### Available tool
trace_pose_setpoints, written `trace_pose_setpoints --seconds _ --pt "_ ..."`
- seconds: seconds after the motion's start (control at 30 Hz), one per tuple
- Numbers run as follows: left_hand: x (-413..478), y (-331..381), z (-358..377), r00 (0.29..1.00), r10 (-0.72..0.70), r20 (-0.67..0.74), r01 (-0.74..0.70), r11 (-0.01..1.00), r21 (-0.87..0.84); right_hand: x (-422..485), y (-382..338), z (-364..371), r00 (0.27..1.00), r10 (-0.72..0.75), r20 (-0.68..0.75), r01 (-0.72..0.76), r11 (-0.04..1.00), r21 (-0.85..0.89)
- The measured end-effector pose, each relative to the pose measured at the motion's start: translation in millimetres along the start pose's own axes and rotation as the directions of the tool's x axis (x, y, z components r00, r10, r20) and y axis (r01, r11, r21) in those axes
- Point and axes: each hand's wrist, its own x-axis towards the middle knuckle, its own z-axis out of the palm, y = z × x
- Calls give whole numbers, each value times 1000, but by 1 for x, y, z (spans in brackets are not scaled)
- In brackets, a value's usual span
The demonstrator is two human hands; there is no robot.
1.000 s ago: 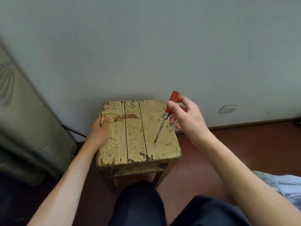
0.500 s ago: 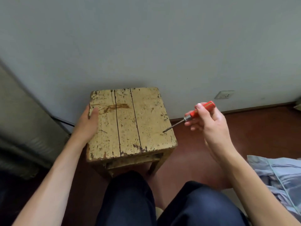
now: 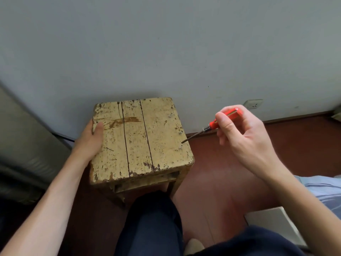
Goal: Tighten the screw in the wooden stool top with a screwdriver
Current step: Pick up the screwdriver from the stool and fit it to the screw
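Note:
A worn, yellow-painted wooden stool (image 3: 140, 139) stands against the wall in the head view. My left hand (image 3: 90, 141) grips its left edge, thumb lying on the top. My right hand (image 3: 243, 135) holds a red-handled screwdriver (image 3: 219, 122) to the right of the stool, shaft slanting down-left. Its tip reaches the top's right edge at about the middle. A small screw (image 3: 180, 133) shows near that edge, just above the tip; another screw (image 3: 170, 115) sits farther back.
A grey wall with a socket (image 3: 252, 104) stands behind the stool. A dark cabinet side (image 3: 24, 137) rises at left. My knees in dark trousers (image 3: 153, 226) are below the stool. Blue cloth (image 3: 321, 189) and a white board (image 3: 273, 222) lie on the red-brown floor at right.
My right hand swung the screwdriver from steep over the top to a low slant off the stool's right side. The tip left the top's middle for its right edge. The left hand kept its grip.

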Motion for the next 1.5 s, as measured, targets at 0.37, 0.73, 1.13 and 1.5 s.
trace_pose_setpoints --seconds 0.37,0.73,1.13,1.5 --pt "58 88 58 903 422 82 -392 727 564 1 6 -1 999 -48 -16 49 996 81" --pt "63 73 54 943 323 79 -289 676 678 -6 25 3 999 -37 14 33 982 188" --pt "57 64 54 934 355 33 -290 705 648 -8 28 31 985 -170 12 166 976 140" --pt "59 61 55 931 365 25 -300 721 624 -6 30 35 982 -190 13 188 977 100"
